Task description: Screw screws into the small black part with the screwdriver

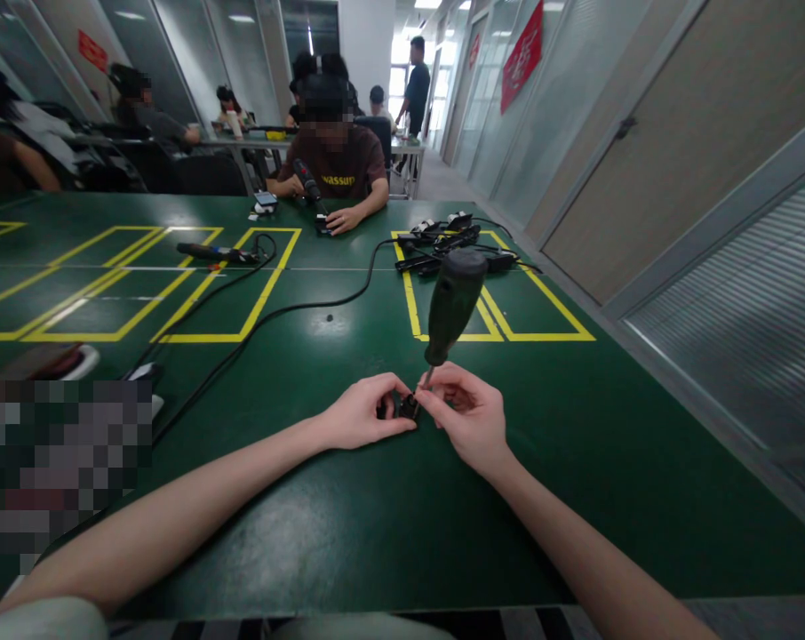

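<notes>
My left hand [369,412] is closed round a small dark part [409,407], gripping it between thumb and fingers just above the green table [349,516]. A screwdriver [456,302] with a thick dark handle stands tilted over that part, its handle up and leaning right. With thumb and fingertips, my right hand [469,413] pinches the lower end of the screwdriver's shaft, close beside the part. Fingers hide the screwdriver's tip, so I cannot tell whether it touches the part.
Yellow tape rectangles mark the table. A pile of black cables and devices [452,240] lies at the far right. Beyond the left hand runs a black cable [296,307], with a dark handheld tool [216,253] farther back. Across sits a person [336,160] holding a power screwdriver [307,180].
</notes>
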`<state>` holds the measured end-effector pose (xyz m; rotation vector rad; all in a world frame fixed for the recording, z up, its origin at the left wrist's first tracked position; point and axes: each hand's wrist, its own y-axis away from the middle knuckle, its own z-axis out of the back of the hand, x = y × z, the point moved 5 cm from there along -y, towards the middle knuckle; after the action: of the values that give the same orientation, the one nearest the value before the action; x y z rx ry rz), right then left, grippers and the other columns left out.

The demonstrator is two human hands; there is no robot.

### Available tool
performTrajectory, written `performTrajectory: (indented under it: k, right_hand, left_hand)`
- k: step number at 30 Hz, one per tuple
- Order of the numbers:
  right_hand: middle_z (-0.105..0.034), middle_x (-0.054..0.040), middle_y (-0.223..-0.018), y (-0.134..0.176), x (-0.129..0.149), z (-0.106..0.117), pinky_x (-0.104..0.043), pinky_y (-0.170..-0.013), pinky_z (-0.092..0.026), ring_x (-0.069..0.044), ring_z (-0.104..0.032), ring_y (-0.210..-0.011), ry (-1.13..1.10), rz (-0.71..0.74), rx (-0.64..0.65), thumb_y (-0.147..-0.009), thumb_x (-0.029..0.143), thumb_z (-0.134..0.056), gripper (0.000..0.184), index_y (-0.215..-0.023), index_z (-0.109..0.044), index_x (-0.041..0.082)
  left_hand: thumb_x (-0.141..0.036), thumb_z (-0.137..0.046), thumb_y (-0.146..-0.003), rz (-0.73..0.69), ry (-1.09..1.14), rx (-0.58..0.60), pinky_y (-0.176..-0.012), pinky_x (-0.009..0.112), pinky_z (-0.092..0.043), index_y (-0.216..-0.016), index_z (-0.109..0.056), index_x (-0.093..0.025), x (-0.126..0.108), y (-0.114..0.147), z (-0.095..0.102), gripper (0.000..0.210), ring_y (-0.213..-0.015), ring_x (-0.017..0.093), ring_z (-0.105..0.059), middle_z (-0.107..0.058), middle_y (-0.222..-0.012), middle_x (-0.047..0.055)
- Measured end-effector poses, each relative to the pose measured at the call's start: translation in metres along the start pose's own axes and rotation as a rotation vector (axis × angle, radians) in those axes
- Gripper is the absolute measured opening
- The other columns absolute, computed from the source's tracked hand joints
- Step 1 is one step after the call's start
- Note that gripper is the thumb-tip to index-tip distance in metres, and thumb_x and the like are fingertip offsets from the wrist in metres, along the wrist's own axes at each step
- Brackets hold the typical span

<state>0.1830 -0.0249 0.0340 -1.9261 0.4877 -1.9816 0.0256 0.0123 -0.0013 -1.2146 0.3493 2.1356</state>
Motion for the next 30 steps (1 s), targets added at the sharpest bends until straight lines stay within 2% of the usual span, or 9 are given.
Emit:
performTrajectory:
  k: [6, 12, 21, 30]
  right_hand:
    - [-0.068, 0.0005, -0.076, 0.0005, -0.0003, -0.0013, -0.024, -0.045, -0.041, -0.008, -0.050, -0.048, 0.002, -0.011, 0.019, -0.087, 0.023, -0.075, 0.005, -0.085, -0.071, 0.021]
    - [-0.070, -0.0013, -0.075, 0.0000, 0.0007, -0.0009, -0.024, -0.041, -0.038, -0.008, -0.049, -0.047, -0.016, -0.027, 0.021, -0.090, 0.034, -0.075, 0.015, -0.084, -0.071, 0.020]
    - [-0.068, -0.0022, -0.077, -0.0018, 0.0010, 0.0033, -0.025, -0.044, -0.041, -0.010, -0.051, -0.053, -0.016, 0.009, -0.050, -0.081, 0.032, -0.085, 0.020, -0.072, -0.071, 0.021]
    - [-0.068, -0.0020, -0.073, -0.0040, 0.0047, 0.0015, -0.026, -0.044, -0.042, -0.011, -0.052, -0.053, -0.015, 0.005, -0.011, -0.083, 0.030, -0.084, 0.018, -0.072, -0.073, 0.021]
  left_hand:
    - [-0.037, -0.079, -0.084, -0.001, -0.012, -0.017, -0.064, 0.025, -0.044, -0.097, -0.063, -0.017, 0.0026, 0.0010, 0.0001, 0.029, -0.065, 0.012, -0.056, -0.060, -0.076, -0.004]
    - [-0.035, -0.079, -0.083, 0.003, 0.020, -0.016, -0.063, 0.024, -0.044, -0.095, -0.061, -0.017, 0.0021, 0.0009, -0.0012, 0.028, -0.066, 0.011, -0.057, -0.061, -0.080, -0.003]
    - [-0.037, -0.080, -0.082, 0.019, 0.033, -0.007, -0.063, 0.024, -0.044, -0.093, -0.061, -0.018, 0.0042, -0.0010, -0.0019, 0.029, -0.063, 0.011, -0.055, -0.061, -0.073, -0.004]
    - [-0.035, -0.081, -0.082, -0.003, 0.019, -0.020, -0.063, 0.024, -0.044, -0.087, -0.059, -0.017, 0.0031, -0.0015, -0.0019, 0.029, -0.062, 0.010, -0.054, -0.057, -0.071, -0.006]
